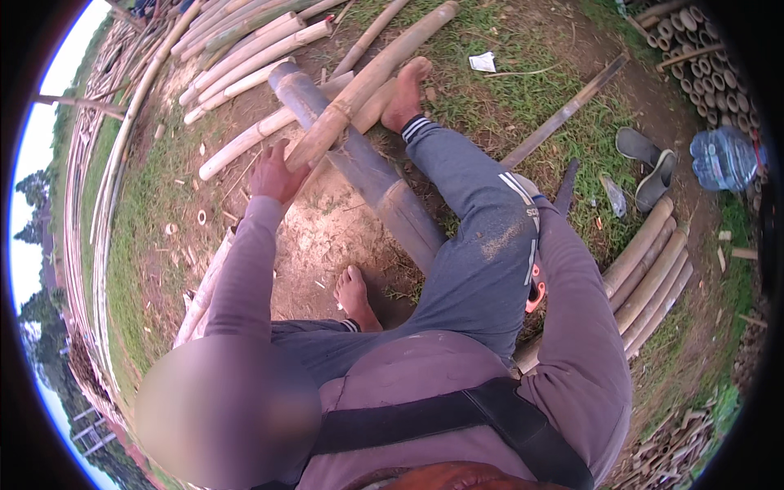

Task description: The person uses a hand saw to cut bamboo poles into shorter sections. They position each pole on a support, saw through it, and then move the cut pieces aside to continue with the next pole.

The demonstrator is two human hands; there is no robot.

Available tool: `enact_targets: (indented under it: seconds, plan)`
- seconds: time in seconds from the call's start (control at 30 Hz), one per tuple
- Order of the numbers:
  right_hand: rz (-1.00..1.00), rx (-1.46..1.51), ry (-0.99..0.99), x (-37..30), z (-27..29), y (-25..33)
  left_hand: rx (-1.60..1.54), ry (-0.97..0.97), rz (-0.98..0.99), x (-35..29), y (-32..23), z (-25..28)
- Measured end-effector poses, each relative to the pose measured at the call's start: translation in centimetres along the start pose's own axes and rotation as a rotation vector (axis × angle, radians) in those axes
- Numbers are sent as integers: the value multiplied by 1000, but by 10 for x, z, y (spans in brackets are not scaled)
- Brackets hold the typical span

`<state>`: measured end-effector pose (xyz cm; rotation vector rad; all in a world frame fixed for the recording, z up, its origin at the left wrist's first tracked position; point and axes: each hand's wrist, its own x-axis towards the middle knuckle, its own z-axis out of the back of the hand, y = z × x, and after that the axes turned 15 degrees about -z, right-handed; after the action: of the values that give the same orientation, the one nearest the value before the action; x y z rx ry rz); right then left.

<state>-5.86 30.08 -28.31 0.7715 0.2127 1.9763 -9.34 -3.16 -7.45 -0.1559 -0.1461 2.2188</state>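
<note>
A thick bamboo pole (359,96) slants away from me across a darker, weathered bamboo log (367,167). My left hand (276,173) is closed around the pole's near cut end. Beside the pole's far part, my right foot (406,94) is planted, with my leg bent over the dark log. My right hand (527,185), in a pale glove, is by my right knee; its fingers are hidden. A dark flat blade-like piece (566,188) shows just past my right forearm. An orange handle (535,294) peeks out between my thigh and right arm, the rest hidden.
Cut bamboo poles (253,61) lie piled ahead on the left, and more poles (649,273) lie at my right. A split strip (567,110) is on the grass. Grey shoes (649,167) and a big clear plastic bottle (725,159) are at the right, near stacked bamboo tubes (698,69).
</note>
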Motion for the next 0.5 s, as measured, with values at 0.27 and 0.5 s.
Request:
enact_targets:
  seconds: [0.27, 0.5]
  plan:
    - [-208, -245, 583, -24, 181, -171, -13, -120, 44, -67, 69, 14]
    - [-376, -97, 681, -33, 221, -228, -64, -151, -34, -57, 21, 30]
